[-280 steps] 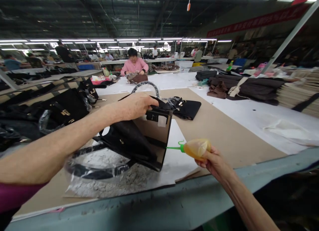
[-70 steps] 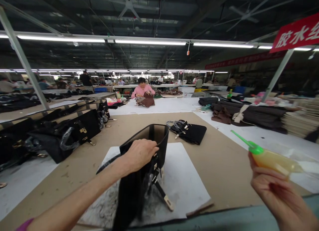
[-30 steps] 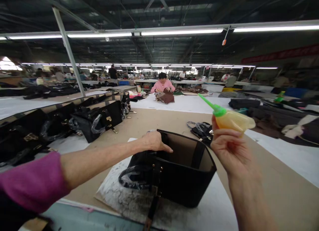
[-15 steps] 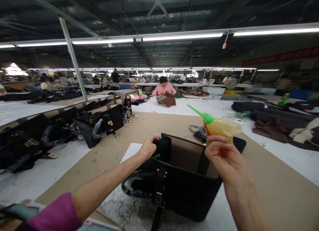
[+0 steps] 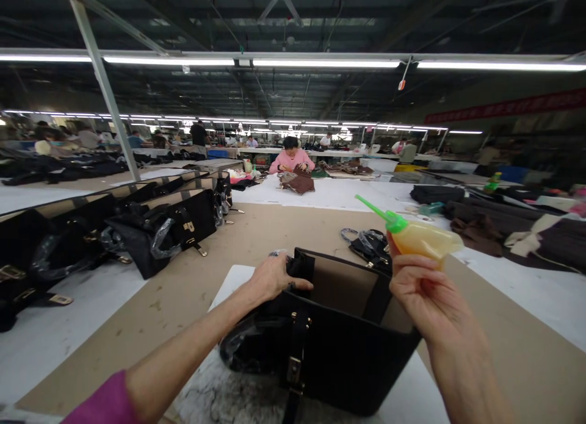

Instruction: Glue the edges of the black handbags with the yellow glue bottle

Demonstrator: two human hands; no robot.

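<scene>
A black handbag [image 5: 339, 357] stands upright and open on a white sheet [image 5: 412, 399] in front of me, its brown lining showing. My left hand [image 5: 273, 276] grips the bag's upper left rim, fingers curled over it. My right hand [image 5: 423, 294] is closed on a soft yellow glue bottle [image 5: 423, 239] with a long green nozzle, held above the bag's right side, nozzle pointing up and left. The bag's plastic-wrapped handle [image 5: 240, 344] hangs at its left.
A row of black handbags [image 5: 151, 226] lines the left of the brown table [image 5: 256, 232]. Another black bag [image 5: 370, 246] lies flat behind mine. Dark fabric piles [image 5: 508, 229] sit at right. A person in pink [image 5: 292, 158] works at the far end.
The bag has been stood upright and turned since the oldest frame. Over the last second my left hand shifted along the rim and the bottle dipped, then rose slightly.
</scene>
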